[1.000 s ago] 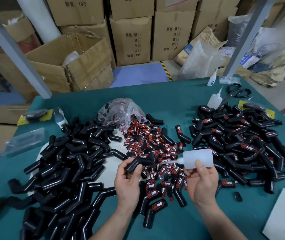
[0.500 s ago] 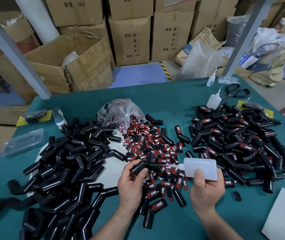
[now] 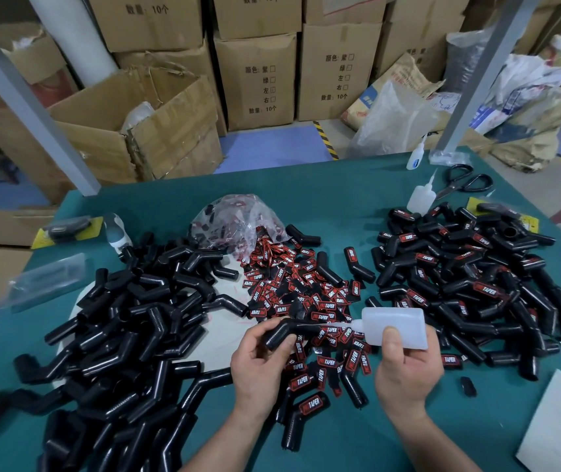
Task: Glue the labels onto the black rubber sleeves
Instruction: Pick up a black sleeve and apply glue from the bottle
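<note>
Table (image 3: 340, 199) with a green top spreads in front of you. On your left it bears a big pile of bare sleeves (image 3: 129, 328); on your right, a pile of labelled sleeves (image 3: 470, 277). Between them lies a heap of red-and-black labels (image 3: 303, 287), with a clear bag (image 3: 234, 219) at its far end. Over the near edge of that heap your right hand (image 3: 405, 373) grips a white bottle (image 3: 395, 323), thumb pressed on its side. The bottle lies nearly level and points left. Your left hand (image 3: 258, 366) pinches one bent sleeve (image 3: 281, 333) by its lower end, between thumb and fingers. The nozzle (image 3: 337, 324) reaches across to that sleeve's upper arm; you cannot tell whether its tip touches the rubber.
</note>
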`<control>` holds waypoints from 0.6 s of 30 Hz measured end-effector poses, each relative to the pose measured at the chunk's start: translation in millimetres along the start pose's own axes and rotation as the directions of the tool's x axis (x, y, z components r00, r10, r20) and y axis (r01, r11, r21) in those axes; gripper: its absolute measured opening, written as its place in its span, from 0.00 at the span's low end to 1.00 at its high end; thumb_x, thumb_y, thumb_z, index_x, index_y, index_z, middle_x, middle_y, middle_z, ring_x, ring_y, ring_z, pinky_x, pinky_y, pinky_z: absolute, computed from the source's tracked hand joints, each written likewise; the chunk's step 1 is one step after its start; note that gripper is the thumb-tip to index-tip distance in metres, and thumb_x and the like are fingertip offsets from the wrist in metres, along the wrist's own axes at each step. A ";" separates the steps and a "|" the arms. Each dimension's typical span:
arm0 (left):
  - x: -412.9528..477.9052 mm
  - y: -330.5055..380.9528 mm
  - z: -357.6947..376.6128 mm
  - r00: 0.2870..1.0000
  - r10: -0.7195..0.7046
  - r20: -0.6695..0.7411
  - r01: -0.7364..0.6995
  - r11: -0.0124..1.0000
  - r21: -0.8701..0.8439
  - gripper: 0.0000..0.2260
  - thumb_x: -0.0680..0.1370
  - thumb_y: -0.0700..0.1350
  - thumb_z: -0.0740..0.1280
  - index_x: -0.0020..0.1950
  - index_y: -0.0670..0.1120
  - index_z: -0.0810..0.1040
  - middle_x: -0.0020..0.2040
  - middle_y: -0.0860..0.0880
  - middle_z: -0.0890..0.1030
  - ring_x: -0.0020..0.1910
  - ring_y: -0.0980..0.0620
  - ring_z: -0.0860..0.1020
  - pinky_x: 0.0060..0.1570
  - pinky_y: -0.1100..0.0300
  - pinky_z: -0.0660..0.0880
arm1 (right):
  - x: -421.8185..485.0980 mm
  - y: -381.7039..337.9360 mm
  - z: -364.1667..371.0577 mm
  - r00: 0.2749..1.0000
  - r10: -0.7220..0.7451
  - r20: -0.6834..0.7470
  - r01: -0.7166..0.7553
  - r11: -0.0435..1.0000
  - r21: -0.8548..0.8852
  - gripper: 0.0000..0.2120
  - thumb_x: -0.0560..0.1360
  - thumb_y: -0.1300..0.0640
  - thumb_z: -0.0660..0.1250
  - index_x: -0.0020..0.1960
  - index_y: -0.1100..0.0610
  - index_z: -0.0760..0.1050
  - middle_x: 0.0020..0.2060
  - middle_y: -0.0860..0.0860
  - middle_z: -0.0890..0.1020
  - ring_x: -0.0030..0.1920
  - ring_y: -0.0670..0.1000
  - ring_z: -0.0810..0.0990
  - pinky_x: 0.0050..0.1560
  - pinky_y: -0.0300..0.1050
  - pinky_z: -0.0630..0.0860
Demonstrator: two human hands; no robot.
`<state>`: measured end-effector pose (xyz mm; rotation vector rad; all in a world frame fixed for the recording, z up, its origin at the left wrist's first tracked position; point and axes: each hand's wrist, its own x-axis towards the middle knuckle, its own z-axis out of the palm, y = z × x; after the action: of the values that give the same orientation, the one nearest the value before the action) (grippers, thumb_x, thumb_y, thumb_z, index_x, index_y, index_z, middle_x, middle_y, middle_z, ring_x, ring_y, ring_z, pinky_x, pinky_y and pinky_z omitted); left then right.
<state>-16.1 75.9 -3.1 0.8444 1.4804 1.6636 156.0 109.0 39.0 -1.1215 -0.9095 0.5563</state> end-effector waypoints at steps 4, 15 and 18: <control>-0.2 -1.8 -0.3 1.000 -0.001 0.001 0.001 1.000 0.003 0.20 0.70 0.37 0.79 0.52 0.62 0.85 0.51 0.53 0.88 0.48 0.56 0.86 0.48 0.68 0.79 | -0.7 1.4 0.6 1.000 0.012 0.008 -0.013 1.000 0.014 0.08 0.69 0.49 0.66 0.45 0.51 0.72 0.37 0.32 0.82 0.37 0.33 0.79 0.37 0.27 0.73; -0.8 -1.0 1.0 1.000 0.002 0.000 -0.002 1.000 0.010 0.17 0.71 0.29 0.77 0.53 0.48 0.84 0.50 0.54 0.87 0.46 0.59 0.85 0.46 0.70 0.79 | 1.1 -1.9 1.3 1.000 0.008 0.027 -0.008 1.000 0.017 0.10 0.69 0.50 0.65 0.46 0.55 0.72 0.38 0.30 0.81 0.38 0.33 0.80 0.36 0.26 0.74; -0.5 -1.4 1.7 1.000 -0.004 -0.001 0.004 1.000 -0.006 0.17 0.71 0.29 0.77 0.53 0.48 0.84 0.50 0.53 0.87 0.46 0.58 0.85 0.46 0.69 0.79 | 0.0 -2.9 2.4 0.999 0.006 0.039 -0.007 1.000 0.023 0.12 0.69 0.50 0.65 0.48 0.57 0.73 0.38 0.30 0.81 0.38 0.33 0.80 0.35 0.26 0.74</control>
<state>-14.2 76.4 -4.2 0.8371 1.4756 1.6654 153.7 109.1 42.1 -1.0966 -0.9314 0.5938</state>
